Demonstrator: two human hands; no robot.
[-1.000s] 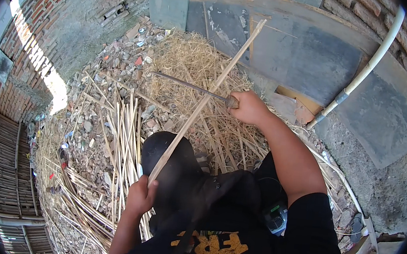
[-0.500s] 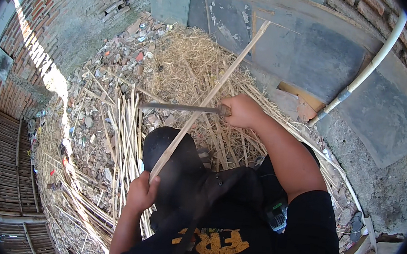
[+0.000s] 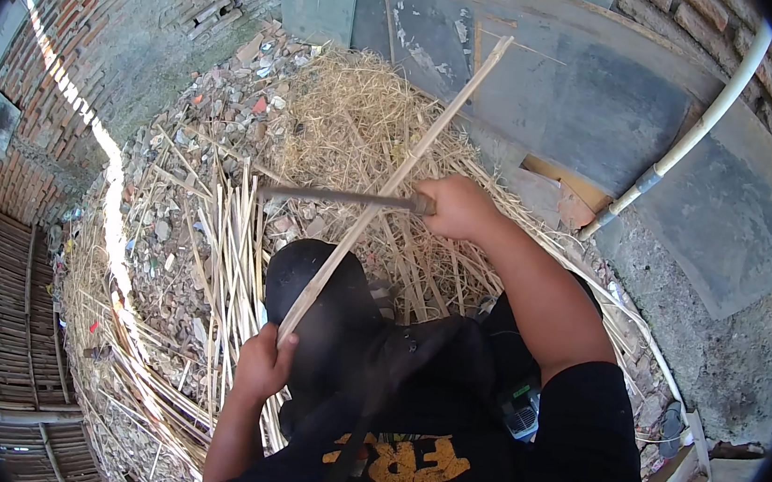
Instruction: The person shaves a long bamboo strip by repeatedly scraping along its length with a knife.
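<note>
My left hand (image 3: 264,365), closed, grips the lower end of a long, flat bamboo strip (image 3: 429,140). The strip slants up and away to the right, passing over my dark-clad knee. In my right fist (image 3: 457,209) is the handle of a long-bladed knife (image 3: 315,195). Its dark blade points left, nearly level, and crosses the strip around the middle. Whether the edge bites into the strip cannot be made out.
Split bamboo strips (image 3: 232,253) lie left of my knee. Beyond it spreads a heap of pale shavings (image 3: 352,120) on rubble-strewn ground. Grey boards (image 3: 598,103) and a white pipe (image 3: 698,133) stand at the far right; a brick wall (image 3: 99,13) rises at the far left.
Both hands keep their grips. The blade stays across the strip at nearly the same place and looks slightly turned. The whole view has shifted a little.
</note>
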